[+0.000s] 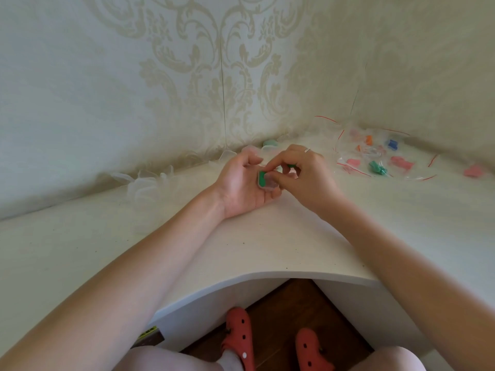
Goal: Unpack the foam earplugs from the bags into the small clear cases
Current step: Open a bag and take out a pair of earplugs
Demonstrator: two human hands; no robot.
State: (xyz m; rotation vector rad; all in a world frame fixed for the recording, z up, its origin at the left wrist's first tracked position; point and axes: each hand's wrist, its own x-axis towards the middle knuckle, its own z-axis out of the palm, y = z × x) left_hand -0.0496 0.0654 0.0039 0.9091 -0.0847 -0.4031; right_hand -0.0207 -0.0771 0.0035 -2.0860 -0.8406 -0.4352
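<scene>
My left hand (pixel 241 183) lies palm up on the white table (pixel 267 245) and holds a small clear case (pixel 269 183) in its fingers. One green earplug (pixel 261 178) lies in the case. My right hand (pixel 302 174) pinches at the case's rim with thumb and forefinger; a second green earplug (pixel 292 165) shows under its curled fingers. At the right lie several small clear bags (pixel 375 156) with red seal strips, holding pink, green, blue and orange earplugs.
Empty clear cases (pixel 144 183) lie along the wall at the left. A case with mint earplugs (pixel 270 143) sits in the corner behind my hands. A loose pink earplug pair (pixel 474 171) lies far right. The table's curved front edge (pixel 267 274) is near my knees.
</scene>
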